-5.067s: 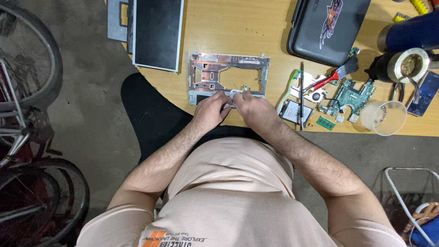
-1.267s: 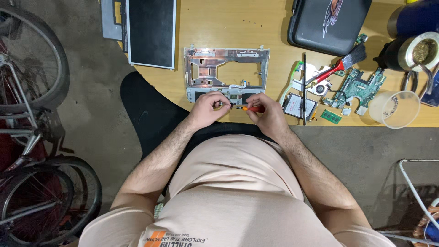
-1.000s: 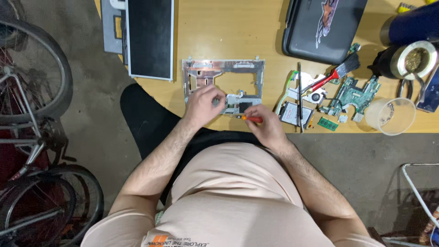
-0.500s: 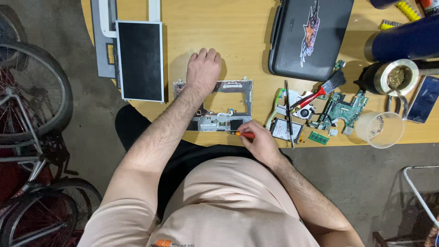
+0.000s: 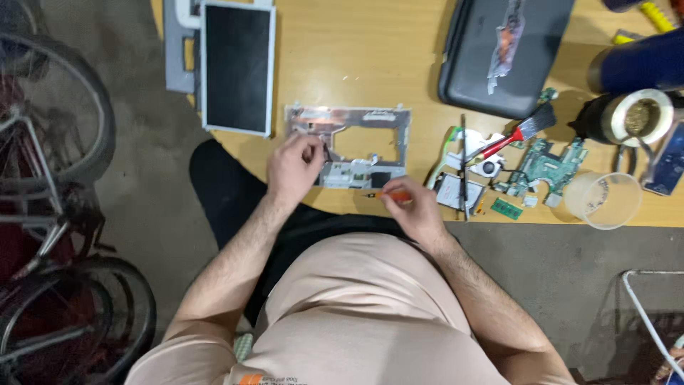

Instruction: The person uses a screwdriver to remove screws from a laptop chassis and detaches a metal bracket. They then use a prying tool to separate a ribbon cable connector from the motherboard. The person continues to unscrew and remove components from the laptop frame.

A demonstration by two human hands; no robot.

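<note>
Stickers — one red and grey, one pale — sit on the dark case (image 5: 506,53) at the surface's (image 5: 356,64) far right. Your left hand (image 5: 293,167) has come back from the far edge of the metal laptop frame (image 5: 347,146) and pinches its left side; your right hand (image 5: 410,210) grips an orange screwdriver (image 5: 390,194) just beside the frame's near edge.

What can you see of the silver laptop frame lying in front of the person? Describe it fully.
The silver laptop frame is a flat, metallic-looking rectangular shell with a large open cut-out in the middle and a dark patch near its lower right. It lies flat on the wooden table, near its front edge. The left hand rests on its lower left part.
</note>
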